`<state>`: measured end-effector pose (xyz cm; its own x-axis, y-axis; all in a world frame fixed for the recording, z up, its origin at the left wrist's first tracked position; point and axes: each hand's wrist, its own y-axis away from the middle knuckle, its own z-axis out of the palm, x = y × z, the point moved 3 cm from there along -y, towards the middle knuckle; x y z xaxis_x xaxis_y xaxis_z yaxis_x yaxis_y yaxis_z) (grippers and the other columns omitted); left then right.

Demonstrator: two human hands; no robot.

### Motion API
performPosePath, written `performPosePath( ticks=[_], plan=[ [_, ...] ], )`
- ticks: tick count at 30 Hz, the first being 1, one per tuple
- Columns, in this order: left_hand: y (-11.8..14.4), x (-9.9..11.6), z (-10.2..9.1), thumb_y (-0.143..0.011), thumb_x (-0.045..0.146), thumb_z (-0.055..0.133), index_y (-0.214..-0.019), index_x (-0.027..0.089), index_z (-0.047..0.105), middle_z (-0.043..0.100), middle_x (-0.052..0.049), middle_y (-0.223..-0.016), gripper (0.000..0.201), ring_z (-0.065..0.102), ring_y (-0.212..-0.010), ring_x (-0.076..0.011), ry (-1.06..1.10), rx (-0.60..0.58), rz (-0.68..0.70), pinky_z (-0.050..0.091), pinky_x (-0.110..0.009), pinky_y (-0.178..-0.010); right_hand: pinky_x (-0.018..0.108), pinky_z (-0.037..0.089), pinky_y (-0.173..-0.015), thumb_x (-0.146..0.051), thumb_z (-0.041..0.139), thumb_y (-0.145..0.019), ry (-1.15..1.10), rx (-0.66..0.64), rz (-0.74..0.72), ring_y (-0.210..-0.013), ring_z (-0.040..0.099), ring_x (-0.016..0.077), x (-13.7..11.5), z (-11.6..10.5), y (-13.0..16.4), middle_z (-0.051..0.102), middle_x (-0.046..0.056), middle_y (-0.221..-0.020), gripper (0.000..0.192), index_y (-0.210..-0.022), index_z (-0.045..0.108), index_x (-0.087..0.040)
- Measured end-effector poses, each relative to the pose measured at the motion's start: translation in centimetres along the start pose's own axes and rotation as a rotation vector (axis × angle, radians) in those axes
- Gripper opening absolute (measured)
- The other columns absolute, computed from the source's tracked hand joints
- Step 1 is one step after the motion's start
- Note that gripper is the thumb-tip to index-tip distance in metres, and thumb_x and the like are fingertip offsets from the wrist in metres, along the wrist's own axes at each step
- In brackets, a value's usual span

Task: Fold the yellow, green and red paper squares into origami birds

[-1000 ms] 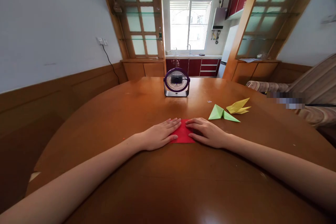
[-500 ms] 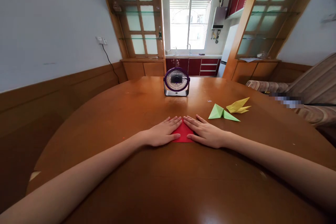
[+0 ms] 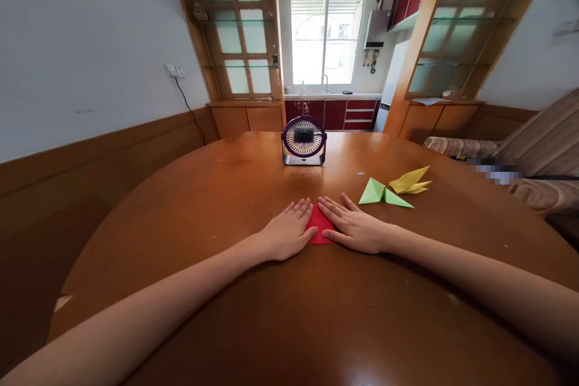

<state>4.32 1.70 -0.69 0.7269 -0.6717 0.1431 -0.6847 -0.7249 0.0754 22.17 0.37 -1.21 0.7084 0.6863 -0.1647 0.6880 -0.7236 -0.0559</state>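
- Two bare forearms reaching in from the near edge of the round wooden table [image 3: 190,205], converging toward its middle.
- Left hand [image 3: 289,230] flat and open, palm down, fingers together and stretched forward, pressing on the left side of the red paper [image 3: 319,228].
- Right hand [image 3: 353,226] likewise flat and open, palm down, fingers slightly spread, pressing on the right side of the same sheet.
- Red paper lying on the tabletop between the two hands, mostly covered; only a narrow wedge showing, pointed end away from the body, near edge straight.
- Fingertips of both hands nearly meeting above that point.
- Farther off to the right: green folded paper [image 3: 384,193] lying flat on the table, well clear of the right hand.
- Just beyond and touching or nearly touching it: yellow folded paper [image 3: 411,181].
- Farther still, at the table's centre line: small purple desk fan [image 3: 304,140] standing upright, grille facing the camera.
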Motion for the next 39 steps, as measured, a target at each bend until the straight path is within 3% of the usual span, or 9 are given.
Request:
performPosePath(
  ticks=[6,18,24,33,39],
  plan=[
    [-0.5,-0.3,0.2,-0.097,0.048,0.02,-0.151,0.002,0.016,0.008,-0.018,-0.158,0.071,0.008,-0.148,-0.0278,-0.006,-0.021,0.026,0.013,-0.045,-0.119,0.056,-0.003,-0.119,-0.061,0.024,-0.098,0.003,0.033,-0.013,-0.147,0.011,0.0301,0.1,0.2,0.0,0.012,0.017,-0.158,0.076,-0.153,0.008,-0.011],
    [-1.3,-0.3,0.8,-0.098,0.042,0.017,-0.15,0.0,0.017,0.009,-0.017,-0.159,0.068,0.007,-0.148,-0.0244,-0.058,0.087,0.025,0.008,-0.039,-0.12,0.055,-0.003,-0.119,-0.063,0.023,-0.096,0.0,0.012,0.004,-0.148,0.008,0.0287,0.0,0.0,0.0,0.009,0.017,-0.158,0.079,-0.153,0.008,-0.01],
    [-1.2,-0.5,1.0,-0.097,0.046,0.017,-0.15,0.002,0.02,0.012,-0.018,-0.158,0.069,0.008,-0.148,-0.0277,-0.051,0.122,0.018,0.011,-0.043,-0.119,0.055,-0.002,-0.119,-0.066,0.026,-0.095,-0.014,0.022,0.006,-0.148,0.01,0.0304,0.1,0.1,0.1,0.011,0.017,-0.158,0.082,-0.153,0.009,-0.011],
    [-0.8,-1.8,0.8,-0.096,0.062,0.019,-0.15,-0.001,0.015,0.005,-0.019,-0.158,0.084,0.005,-0.148,-0.0264,-0.005,0.076,-0.014,0.008,-0.04,-0.12,0.055,-0.003,-0.119,-0.069,0.028,-0.093,-0.025,0.001,0.034,-0.148,0.008,0.0294,0.3,0.1,0.2,0.009,0.017,-0.158,0.086,-0.153,0.008,-0.011],
    [0.2,-3.5,0.3,-0.098,0.057,0.013,-0.152,0.003,0.01,0.007,-0.017,-0.158,0.077,0.009,-0.148,-0.0225,0.038,0.048,0.013,0.011,-0.038,-0.12,0.055,-0.004,-0.119,-0.07,0.028,-0.092,-0.036,-0.001,0.034,-0.148,0.005,0.0279,0.3,0.1,0.3,0.005,0.016,-0.158,0.087,-0.153,0.005,-0.012]
  ],
)
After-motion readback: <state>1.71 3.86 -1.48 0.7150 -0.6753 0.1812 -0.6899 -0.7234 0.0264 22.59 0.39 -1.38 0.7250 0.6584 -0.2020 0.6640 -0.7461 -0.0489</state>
